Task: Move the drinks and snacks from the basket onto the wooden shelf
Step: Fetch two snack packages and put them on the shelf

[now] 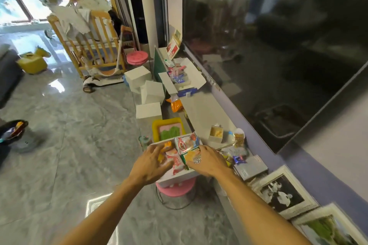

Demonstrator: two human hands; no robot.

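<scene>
A white basket [180, 177] full of snack packets rests on a pink stool [176, 190] beside the long low shelf [203, 111]. My left hand [151, 162] reaches into its left side, fingers curled over a pink and white packet [175, 162] and an orange one [166, 148]. My right hand [209, 160] grips a green and yellow snack packet [192, 155] at the basket's right side. A red and white packet [186, 142] stands up behind it. On the shelf lie a small open carton [216, 134], a cup snack [239, 137] and wrapped sweets [239, 159].
Framed pictures [282, 195] and a grey box [251, 167] lie on the shelf's near end. Farther along sit an orange bag [176, 105] and an open white box [183, 77] of packets. White boxes [149, 95] and a yellow tray [168, 129] stand on the floor. A large dark screen [268, 45] rises on the right.
</scene>
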